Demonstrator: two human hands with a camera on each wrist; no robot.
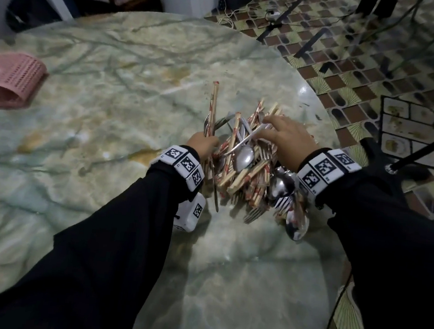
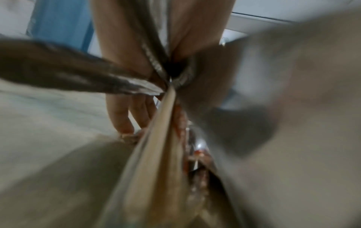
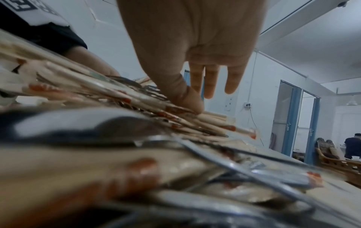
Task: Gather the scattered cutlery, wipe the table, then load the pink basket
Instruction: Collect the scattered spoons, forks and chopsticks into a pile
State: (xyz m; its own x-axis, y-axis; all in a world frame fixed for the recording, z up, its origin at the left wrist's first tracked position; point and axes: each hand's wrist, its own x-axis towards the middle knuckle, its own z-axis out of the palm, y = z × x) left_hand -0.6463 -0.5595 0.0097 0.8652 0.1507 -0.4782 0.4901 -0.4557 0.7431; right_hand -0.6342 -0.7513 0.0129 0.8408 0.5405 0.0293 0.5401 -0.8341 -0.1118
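Observation:
A heap of cutlery (image 1: 246,183), made of wooden chopsticks with red marks, steel spoons and forks, lies on the marble table (image 1: 105,105) near its right edge. My left hand (image 1: 203,143) grips a small bundle of chopsticks (image 1: 213,105) and metal handles, held upright at the heap's left side; the left wrist view shows a chopstick (image 2: 156,154) running through my fingers (image 2: 119,117). My right hand (image 1: 283,137) hovers over the heap and pinches the handle of a spoon (image 1: 243,157). In the right wrist view my thumb (image 3: 187,98) touches the chopsticks (image 3: 125,98). The pink basket (image 1: 9,78) lies tipped over at far left.
The table's curved edge (image 1: 318,115) runs just right of the heap, with tiled floor (image 1: 364,80) beyond. Black stand legs (image 1: 410,156) and cables stand on the floor at right. Bare marble separates the heap from the basket.

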